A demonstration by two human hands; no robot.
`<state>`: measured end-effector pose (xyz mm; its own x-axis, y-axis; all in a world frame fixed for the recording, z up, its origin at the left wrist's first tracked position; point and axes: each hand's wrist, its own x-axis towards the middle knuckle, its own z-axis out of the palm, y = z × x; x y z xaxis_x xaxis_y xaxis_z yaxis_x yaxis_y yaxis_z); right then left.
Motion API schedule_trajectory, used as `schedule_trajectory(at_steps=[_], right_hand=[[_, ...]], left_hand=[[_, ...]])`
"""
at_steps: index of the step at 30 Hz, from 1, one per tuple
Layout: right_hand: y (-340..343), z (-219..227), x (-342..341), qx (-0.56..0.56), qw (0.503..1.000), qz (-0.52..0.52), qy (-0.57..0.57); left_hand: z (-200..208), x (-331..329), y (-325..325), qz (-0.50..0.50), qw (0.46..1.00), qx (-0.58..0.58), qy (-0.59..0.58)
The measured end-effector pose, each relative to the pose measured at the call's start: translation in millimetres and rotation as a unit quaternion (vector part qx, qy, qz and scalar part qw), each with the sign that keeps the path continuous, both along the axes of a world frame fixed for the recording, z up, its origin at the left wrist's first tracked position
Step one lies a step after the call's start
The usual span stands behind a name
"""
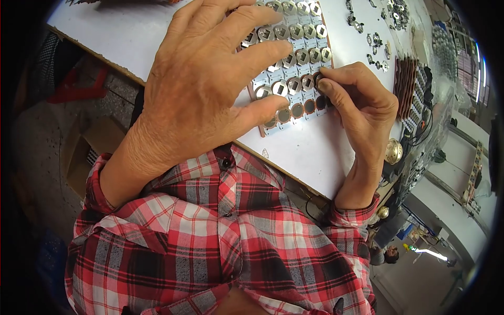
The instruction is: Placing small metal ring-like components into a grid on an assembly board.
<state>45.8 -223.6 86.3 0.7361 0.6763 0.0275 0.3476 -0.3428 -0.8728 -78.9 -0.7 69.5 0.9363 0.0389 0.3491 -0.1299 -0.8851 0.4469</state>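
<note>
A light-blue circuit-board panel lies on the white table, carrying rows of round silver battery clips with square centre openings. Along its near edge runs a row of bare dark round pads. My left hand spreads over the panel's left side, fingers apart, hiding part of the rows. At the right end of the lowest clip row, my right hand pinches a battery clip between thumb and index finger. The fingertips partly cover that clip, and whether it touches the board is hidden.
Loose metal clips lie scattered on the table's far right, with a denser pile behind them. A stack of board panels stands at the right. Below the table's left edge sits an open cardboard box. A person is in the background.
</note>
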Motion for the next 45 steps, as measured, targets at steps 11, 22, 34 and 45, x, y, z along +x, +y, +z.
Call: schedule_trajectory(at_steps=[11, 22, 34, 45], right_hand=[[-5.5, 9.3, 6.6, -0.035, 0.993, 0.077, -0.078], [-47.6, -11.6, 58.5, -0.099, 0.957, -0.12, -0.245], [-31.5, 9.8, 39.2, 0.02, 0.974, -0.224, 0.02], [-29.4, -10.9, 46.9, -0.136, 0.927, -0.137, -0.321]], left_hand=[[-2.8, -4.9, -4.2, 0.001, 1.0, -0.021, -0.019], [-12.7, 0.7, -4.3, 0.004, 0.999, -0.014, -0.047], [-14.4, 2.0, -3.9, 0.003, 0.998, -0.014, -0.065], [-14.7, 2.8, -5.7, 0.01, 0.996, -0.012, -0.083]])
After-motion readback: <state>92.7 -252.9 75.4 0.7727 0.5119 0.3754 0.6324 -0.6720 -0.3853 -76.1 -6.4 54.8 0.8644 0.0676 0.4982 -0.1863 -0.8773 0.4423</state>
